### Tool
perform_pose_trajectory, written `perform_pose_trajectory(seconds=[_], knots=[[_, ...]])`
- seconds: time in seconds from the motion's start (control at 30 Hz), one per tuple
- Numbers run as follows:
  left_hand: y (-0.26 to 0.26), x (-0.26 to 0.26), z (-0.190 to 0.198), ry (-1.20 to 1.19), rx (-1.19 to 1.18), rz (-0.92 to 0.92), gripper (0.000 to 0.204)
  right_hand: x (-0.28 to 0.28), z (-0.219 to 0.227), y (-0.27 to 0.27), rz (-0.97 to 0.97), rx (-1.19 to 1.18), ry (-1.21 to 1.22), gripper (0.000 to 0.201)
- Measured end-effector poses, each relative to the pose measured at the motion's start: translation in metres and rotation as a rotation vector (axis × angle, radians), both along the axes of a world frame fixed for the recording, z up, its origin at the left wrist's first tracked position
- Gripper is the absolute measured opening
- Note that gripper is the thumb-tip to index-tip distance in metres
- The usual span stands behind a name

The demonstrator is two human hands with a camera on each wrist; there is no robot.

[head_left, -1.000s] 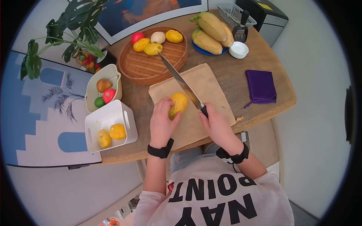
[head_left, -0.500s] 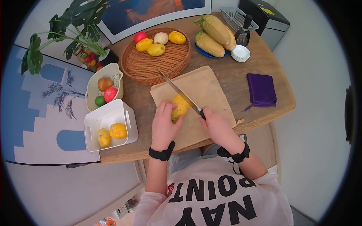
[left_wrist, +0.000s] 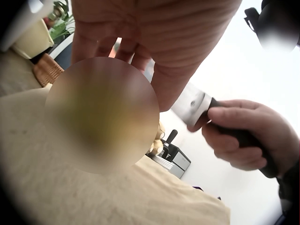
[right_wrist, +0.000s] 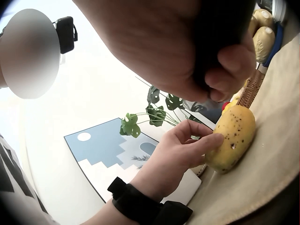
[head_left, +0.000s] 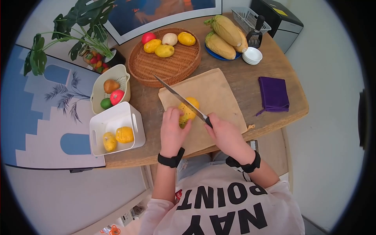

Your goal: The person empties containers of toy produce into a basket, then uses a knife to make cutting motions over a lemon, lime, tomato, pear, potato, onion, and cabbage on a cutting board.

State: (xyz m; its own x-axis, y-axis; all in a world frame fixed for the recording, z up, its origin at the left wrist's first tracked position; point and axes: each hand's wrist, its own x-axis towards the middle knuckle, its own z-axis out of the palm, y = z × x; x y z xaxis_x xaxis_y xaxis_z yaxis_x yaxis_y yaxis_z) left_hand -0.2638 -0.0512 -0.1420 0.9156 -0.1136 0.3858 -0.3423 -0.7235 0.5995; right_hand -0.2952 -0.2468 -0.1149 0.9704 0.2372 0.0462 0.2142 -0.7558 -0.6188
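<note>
A yellow mango with dark spots [head_left: 191, 106] lies on the tan cutting mat [head_left: 217, 88] near the table's front edge. My left hand [head_left: 172, 131] holds it from the left, thumb on the near side and fingers on the far side. In my right hand [head_left: 231, 137] is a kitchen knife [head_left: 171, 89], gripped by its black handle [right_wrist: 220, 28]. The blade slants up and left across the mango in the head view, its tip reaching toward the wicker tray [head_left: 156, 72]. A blurred disc covers the mango in the left wrist view.
Left of the mat stand a white bin [head_left: 98, 125] with two yellow fruits and a cream basket [head_left: 126, 80] with several fruits. Wrapped long vegetables [head_left: 225, 33] lie on a blue plate behind, beside white bowls [head_left: 252, 55]. A purple cloth [head_left: 273, 94] lies at right.
The knife has swung left and toward me, its blade passing from beside the mango to across it in the head view. The left hand stays on the mango.
</note>
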Motion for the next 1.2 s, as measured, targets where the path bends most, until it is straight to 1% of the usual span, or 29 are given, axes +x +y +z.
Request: perform_pose_trajectory(seconds=[0.1, 0.2, 0.3, 0.4, 0.5, 0.6, 0.7, 0.8, 0.9, 1.0, 1.1, 1.2], knots=[[0.003, 0.000, -0.004, -0.034, -0.013, -0.007, 0.034, 0.000, -0.004, -0.001, 0.010, -0.040, 0.009, 0.021], [0.002, -0.006, 0.001, -0.013, -0.024, -0.003, 0.034, -0.003, 0.014, 0.000, 0.007, 0.018, 0.034, 0.021], [0.003, -0.007, 0.000, -0.030, 0.003, -0.002, 0.035, -0.001, -0.001, 0.001, 0.019, 0.030, -0.067, 0.020], [0.003, -0.010, -0.002, -0.019, 0.011, 0.016, 0.036, 0.002, -0.002, 0.000, 0.007, -0.025, 0.026, 0.020], [0.004, -0.012, -0.007, 0.009, -0.033, 0.022, 0.037, -0.003, 0.012, 0.001, 0.029, 0.018, 0.052, 0.020], [0.005, -0.009, -0.007, 0.034, -0.051, 0.021, 0.037, -0.002, -0.005, 0.003, 0.046, 0.007, -0.025, 0.020], [0.006, -0.009, -0.002, 0.053, -0.042, 0.006, 0.038, 0.000, 0.000, 0.000, 0.048, -0.008, -0.010, 0.020], [0.007, -0.010, -0.004, 0.062, -0.073, -0.002, 0.040, -0.004, 0.005, 0.002, 0.059, 0.047, -0.062, 0.020], [0.008, -0.010, -0.002, 0.058, -0.036, -0.002, 0.041, -0.001, -0.012, 0.003, 0.053, -0.041, -0.017, 0.021], [0.008, -0.012, 0.000, 0.094, -0.038, -0.010, 0.041, -0.002, -0.004, 0.003, 0.059, -0.028, -0.026, 0.021], [0.008, -0.013, -0.004, 0.056, -0.050, -0.014, 0.041, -0.008, 0.005, 0.007, 0.089, 0.023, -0.063, 0.021], [0.009, -0.013, -0.004, 0.086, -0.046, 0.002, 0.041, -0.007, -0.004, 0.008, 0.085, -0.066, -0.019, 0.021]])
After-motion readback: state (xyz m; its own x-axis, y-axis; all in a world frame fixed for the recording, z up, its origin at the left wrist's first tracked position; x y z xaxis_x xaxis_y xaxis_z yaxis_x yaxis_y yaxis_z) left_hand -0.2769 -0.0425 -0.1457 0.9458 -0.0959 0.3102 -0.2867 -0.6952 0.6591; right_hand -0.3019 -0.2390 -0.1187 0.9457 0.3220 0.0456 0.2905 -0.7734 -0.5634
